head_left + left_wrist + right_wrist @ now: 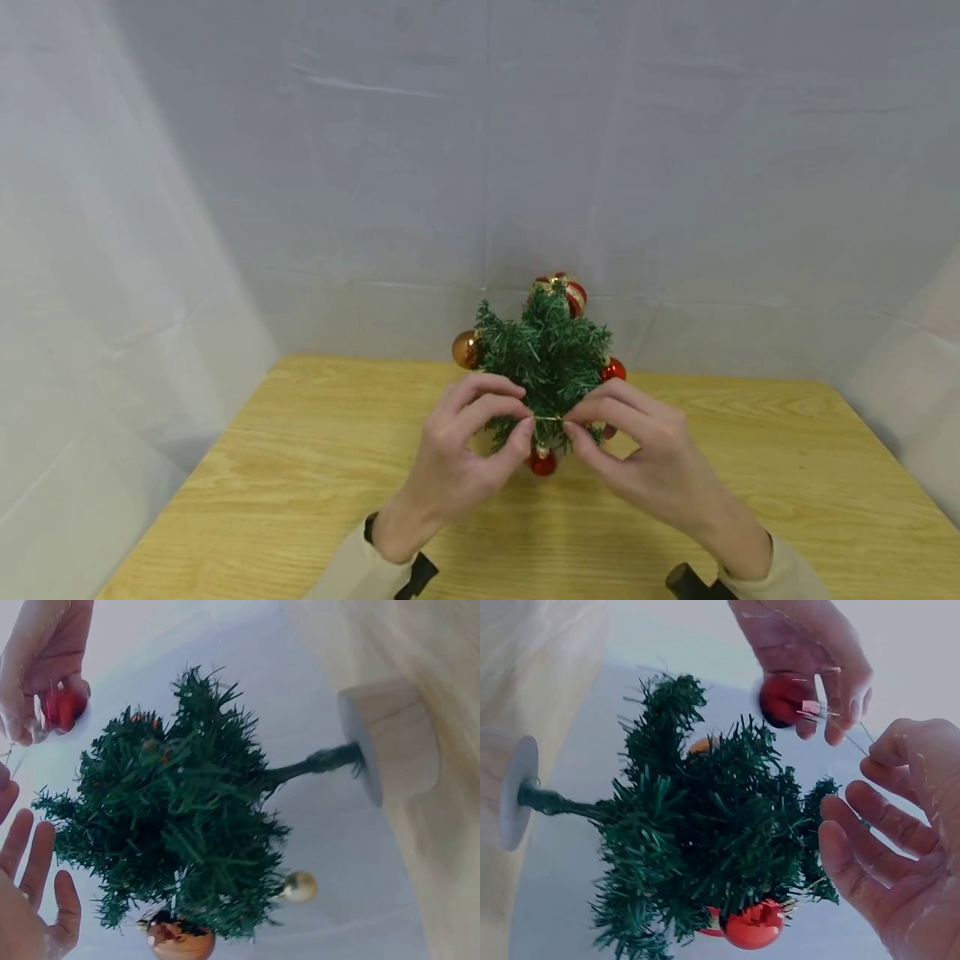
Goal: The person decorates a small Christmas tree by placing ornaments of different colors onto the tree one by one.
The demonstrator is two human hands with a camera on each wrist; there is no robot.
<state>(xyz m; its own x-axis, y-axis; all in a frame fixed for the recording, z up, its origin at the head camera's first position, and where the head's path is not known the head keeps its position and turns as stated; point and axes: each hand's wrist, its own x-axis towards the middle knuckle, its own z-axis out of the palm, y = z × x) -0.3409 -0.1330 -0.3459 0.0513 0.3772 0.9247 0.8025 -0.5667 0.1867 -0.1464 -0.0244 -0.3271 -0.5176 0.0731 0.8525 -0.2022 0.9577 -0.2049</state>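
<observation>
A red ball ornament [542,463] hangs on a thin gold string [547,418] in front of a small artificial Christmas tree [551,350]. My left hand [468,442] pinches one side of the string between thumb and index finger. The opposite side is pinched by my right hand [648,442], so the string is stretched between them. In the right wrist view the string forms a narrow loop above the blurred red ball [784,700]. The other fingers of both hands are spread near the branches.
Around the tree hang an orange-gold ball [466,350], another red ball [613,369], a striped red-and-gold ball [573,296] and a small gold ball [300,886]. A round wooden base [401,739] carries the tree on the wooden table [315,450]. Pale sheeting [375,183] stands behind.
</observation>
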